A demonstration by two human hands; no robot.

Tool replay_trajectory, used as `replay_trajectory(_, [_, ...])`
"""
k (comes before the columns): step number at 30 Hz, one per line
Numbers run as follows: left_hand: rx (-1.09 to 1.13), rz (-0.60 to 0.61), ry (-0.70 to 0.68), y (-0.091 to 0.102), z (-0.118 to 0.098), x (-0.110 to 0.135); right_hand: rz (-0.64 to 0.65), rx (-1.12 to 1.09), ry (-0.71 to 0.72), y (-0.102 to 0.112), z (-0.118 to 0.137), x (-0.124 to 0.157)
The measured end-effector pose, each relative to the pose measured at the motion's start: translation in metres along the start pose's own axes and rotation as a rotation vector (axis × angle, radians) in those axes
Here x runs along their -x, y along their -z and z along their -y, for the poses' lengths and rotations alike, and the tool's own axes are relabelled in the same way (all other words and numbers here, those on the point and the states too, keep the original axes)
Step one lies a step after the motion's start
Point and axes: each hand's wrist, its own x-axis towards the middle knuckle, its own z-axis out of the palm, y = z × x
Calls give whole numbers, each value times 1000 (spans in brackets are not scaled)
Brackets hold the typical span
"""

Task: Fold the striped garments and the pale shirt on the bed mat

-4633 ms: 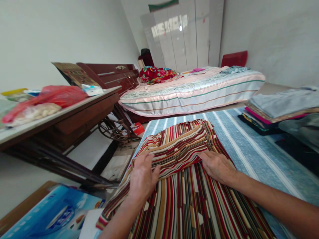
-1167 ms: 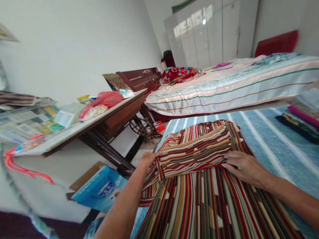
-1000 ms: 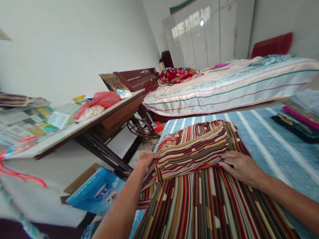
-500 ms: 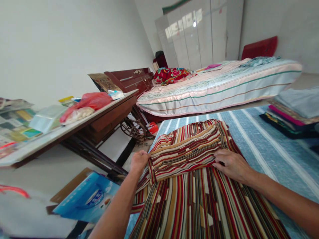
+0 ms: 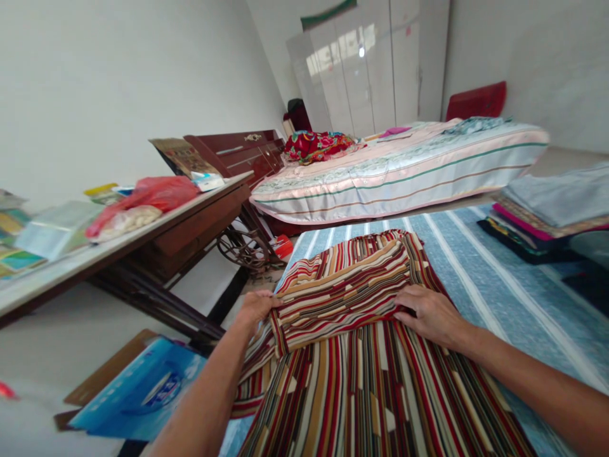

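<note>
A striped garment (image 5: 342,374) in red, tan, black and cream lies spread on a blue bed cover with white stripes (image 5: 457,254). One part of it, perhaps a sleeve, is laid crosswise over the body. My left hand (image 5: 257,308) pinches the left end of this crosswise part at the garment's edge. On the right, my right hand (image 5: 425,312) has its thumb and fingers closed on the lower edge of the same part. The far end of the garment looks gathered and wrinkled.
Folded clothes (image 5: 547,219) are stacked at the right. A table (image 5: 200,212) at the left bears a red plastic bag (image 5: 162,193) and packages. Below it are an iron wheel (image 5: 242,247) and a blue box (image 5: 143,387). Another bed (image 5: 380,184) stands behind.
The view has shifted slightly, so most things sit further left. Both hands keep their hold on the garment, whose folds look nearly the same.
</note>
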Motion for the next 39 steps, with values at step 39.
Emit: replay_trajectory(39, [-373, 644, -1160, -120, -77, 214, -177, -987, -611, 7, -22, -10])
